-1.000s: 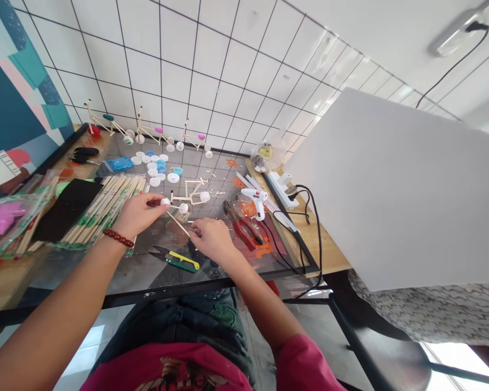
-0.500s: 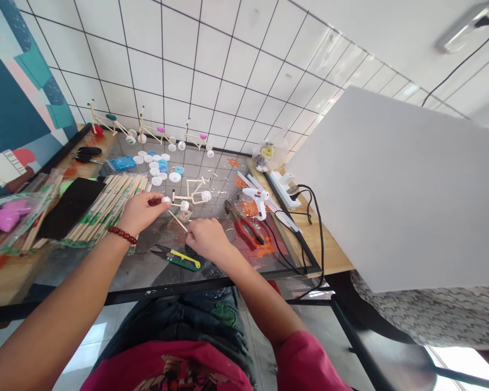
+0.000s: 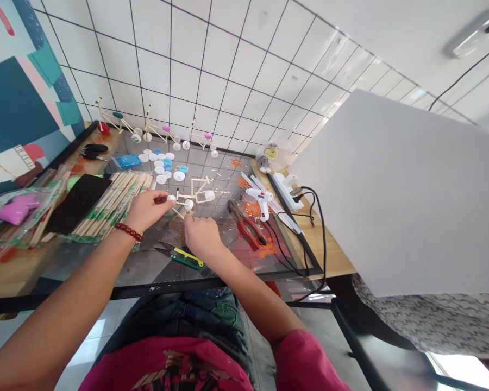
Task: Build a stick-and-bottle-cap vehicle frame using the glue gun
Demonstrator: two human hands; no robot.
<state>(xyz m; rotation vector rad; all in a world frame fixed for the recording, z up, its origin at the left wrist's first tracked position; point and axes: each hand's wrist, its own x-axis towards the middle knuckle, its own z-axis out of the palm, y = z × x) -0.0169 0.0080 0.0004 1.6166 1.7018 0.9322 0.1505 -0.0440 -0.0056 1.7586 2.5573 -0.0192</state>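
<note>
The left hand [image 3: 146,210] has its fingers clamped on a small stick bicycle [image 3: 193,194] with white bottle-cap wheels, which sits mid-table [image 3: 326,255]. The right hand [image 3: 201,236], just at 5 o'clock from it, has its fingers together on a thin stick [image 3: 178,213], steadying it close in. A glue gun [image 3: 261,202] lies at 3 o'clock.

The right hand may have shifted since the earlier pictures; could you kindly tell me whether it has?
Yes, the right hand has moved left, ending closer to the snips on the table.
</note>
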